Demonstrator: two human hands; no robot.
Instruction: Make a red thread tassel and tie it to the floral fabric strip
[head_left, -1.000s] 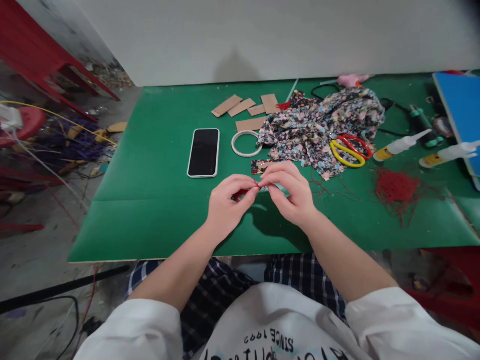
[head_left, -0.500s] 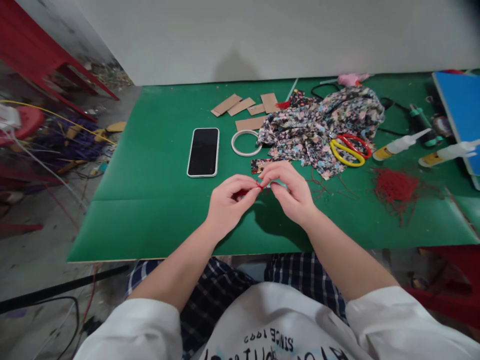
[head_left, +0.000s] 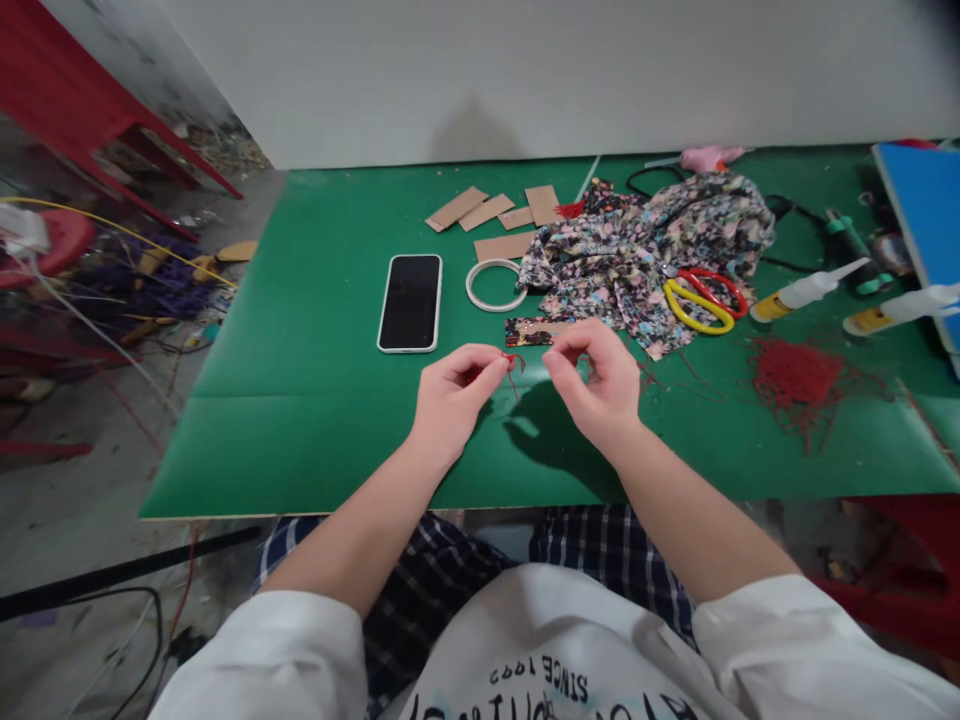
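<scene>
My left hand is closed on a small bundle of red thread. A knotted bit with loose ends sticks out past the thumb and index finger; the rest is hidden in the palm. To its right, my right hand is raised over the table with thumb and index finger pinched together. Whatever is in that pinch, if anything, is too small to make out. Just beyond both hands lies a flat strip of cardboard with floral cloth. Loose red threads lie on the table beside my right hand.
A phone, a tape roll and cardboard pieces lie beyond my left hand. Floral fabric, scissors, glue bottles and a red thread pile are to the right on the green table.
My hands have moved apart: the right hand has drawn away to the right from the red thread. The left hand still grips the bundle, whose knotted end now shows.
</scene>
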